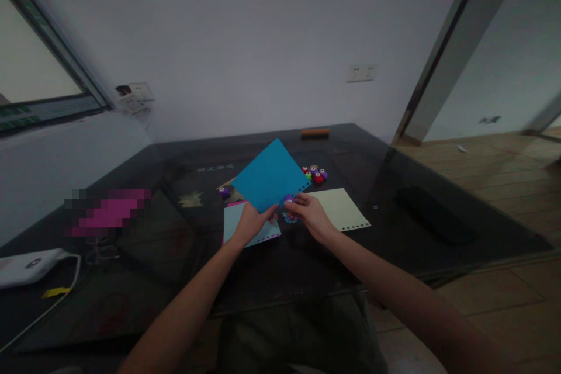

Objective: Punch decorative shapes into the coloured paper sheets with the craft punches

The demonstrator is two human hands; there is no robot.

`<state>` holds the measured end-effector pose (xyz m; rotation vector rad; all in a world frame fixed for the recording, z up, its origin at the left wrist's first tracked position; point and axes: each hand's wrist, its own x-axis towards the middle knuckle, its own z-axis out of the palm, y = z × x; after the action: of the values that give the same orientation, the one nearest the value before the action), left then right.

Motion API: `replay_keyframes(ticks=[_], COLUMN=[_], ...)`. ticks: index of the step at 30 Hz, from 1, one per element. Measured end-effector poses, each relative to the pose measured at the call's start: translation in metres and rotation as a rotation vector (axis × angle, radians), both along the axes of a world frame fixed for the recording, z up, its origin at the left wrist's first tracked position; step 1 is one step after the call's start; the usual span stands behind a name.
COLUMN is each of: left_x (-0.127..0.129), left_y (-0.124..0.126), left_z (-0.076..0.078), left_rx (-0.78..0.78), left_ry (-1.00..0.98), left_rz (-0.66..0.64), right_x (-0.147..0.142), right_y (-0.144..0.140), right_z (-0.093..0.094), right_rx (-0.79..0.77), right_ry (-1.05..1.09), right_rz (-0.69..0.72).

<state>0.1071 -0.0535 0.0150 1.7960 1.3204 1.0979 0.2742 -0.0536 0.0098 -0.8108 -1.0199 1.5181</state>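
Note:
A bright blue sheet of paper (pixel 272 172) is held up at a slant over the table, with holes along its right edge. My left hand (pixel 252 225) pinches its lower corner between thumb and fingers. In my right hand (pixel 312 215) is a small purple craft punch (pixel 289 199), closed round at the sheet's lower right edge. Beneath the hands lie tiny blue paper cutouts (pixel 290 218). A light blue sheet (pixel 232 223) over a pink one, edged with holes, rests under my left hand. To the right lies a pale yellow sheet (pixel 344 205) with a holed edge.
Several coloured punches (pixel 316 175) cluster behind the blue sheet; another purple one (pixel 224 192) sits left. A brown bar-like object (pixel 314 133) lies at the back. A black case (pixel 433 214) is at right. A white device (pixel 33 266) with a cable and a blurred pink item (pixel 109 213) are left.

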Motion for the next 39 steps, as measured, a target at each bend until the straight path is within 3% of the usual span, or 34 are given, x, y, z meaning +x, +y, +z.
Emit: replay_keyframes(ticks=[39], left_x=[0.0006], left_y=[-0.0004], left_z=[0.0008], left_rx=[-0.021], left_ry=[-0.007], left_rz=[-0.007], right_x=[0.0003], right_y=[0.0012], right_z=[-0.0019], right_rx=[-0.010], right_ry=[-0.011], right_rz=[-0.007])
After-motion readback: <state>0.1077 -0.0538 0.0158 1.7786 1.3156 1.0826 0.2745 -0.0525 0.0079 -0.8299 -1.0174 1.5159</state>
